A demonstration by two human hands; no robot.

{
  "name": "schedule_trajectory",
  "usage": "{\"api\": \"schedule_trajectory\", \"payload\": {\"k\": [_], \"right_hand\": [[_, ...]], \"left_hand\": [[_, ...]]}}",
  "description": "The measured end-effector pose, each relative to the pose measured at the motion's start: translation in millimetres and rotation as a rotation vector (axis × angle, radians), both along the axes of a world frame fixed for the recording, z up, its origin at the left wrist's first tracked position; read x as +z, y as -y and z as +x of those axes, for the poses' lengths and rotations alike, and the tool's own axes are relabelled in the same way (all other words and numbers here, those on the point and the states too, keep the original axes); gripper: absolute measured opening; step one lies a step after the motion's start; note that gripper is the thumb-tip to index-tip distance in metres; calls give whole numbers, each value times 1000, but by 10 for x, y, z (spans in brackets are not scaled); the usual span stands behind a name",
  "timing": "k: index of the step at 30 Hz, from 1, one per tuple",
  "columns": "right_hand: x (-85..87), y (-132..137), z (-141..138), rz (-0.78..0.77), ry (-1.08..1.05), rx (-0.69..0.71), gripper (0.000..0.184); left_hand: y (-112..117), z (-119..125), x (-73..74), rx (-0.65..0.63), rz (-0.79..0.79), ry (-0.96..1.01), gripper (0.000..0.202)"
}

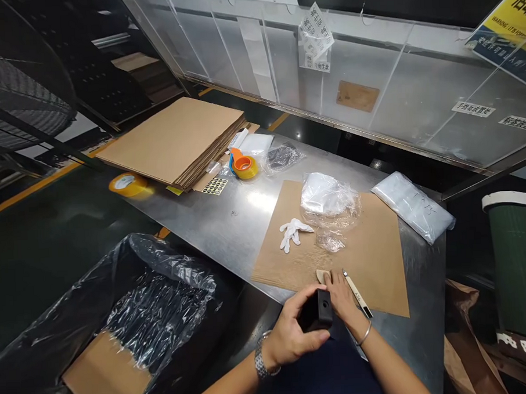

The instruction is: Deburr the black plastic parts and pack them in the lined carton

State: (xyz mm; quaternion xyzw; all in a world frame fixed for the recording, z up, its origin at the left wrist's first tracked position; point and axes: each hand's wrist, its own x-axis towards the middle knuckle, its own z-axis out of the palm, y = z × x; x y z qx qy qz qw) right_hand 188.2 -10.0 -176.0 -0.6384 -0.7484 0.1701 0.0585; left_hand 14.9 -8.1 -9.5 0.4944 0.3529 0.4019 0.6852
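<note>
On the steel worktop, left hand grips a black block; right hand rests open-fingered on a beige piece, white gloves lying unworn nearby.

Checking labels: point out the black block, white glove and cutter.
black block [323,314]: head view, on the end face just below its hole.
white glove [292,231]: head view, on the palm.
cutter [358,295]: head view, on the middle of the handle.

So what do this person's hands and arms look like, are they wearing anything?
Both hands are bare, with no gloves. The left hand has a silver metal-link wristwatch at its wrist, and the right hand has a thin silver bangle at its wrist. The forearms show no sleeves as far as the picture reaches.
</note>
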Motion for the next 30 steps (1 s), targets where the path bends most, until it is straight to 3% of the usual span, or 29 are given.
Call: {"api": "schedule_trajectory", "payload": {"k": [4, 6, 8, 11, 13, 16, 20, 24, 28, 30], "right_hand": [[115, -191, -22, 9, -153, -2, 20], [280, -243, 24, 30, -248, -29, 26], [586, -202, 107, 63, -340, -64, 36], [1259, -4, 220, 115, -517, -46, 43], [1694, 116, 237, 185, -820, 179, 47], [2060, 148, 183, 126, -836, 439, 50], [2068, 79, 127, 105, -804, 357, 50], [2035, 129, 145, 32, -834, 417, 54], [2037, 159, 157, 49, -856, 316, 51], [2001, 150, 101, 74, -892, 308, 50]], "left_hand": [[-11, -29, 29, 2, 46, -114, 55], [-22, -54, 22, 10, 75, -120, 56], [-43, -81, 9, 12, 115, -125, 57], [-85, -99, 6, -15, 148, -154, 57], [-110, -88, 23, -56, 153, -180, 56], [-128, -52, 58, -118, 179, -202, 53], [-111, -26, 56, -223, 161, -133, 53], [-101, -39, 45, -189, 114, -115, 53], [-122, -26, 101, -279, -22, 13, 46], [-103, 17, 95, -253, -143, 118, 47]]}}
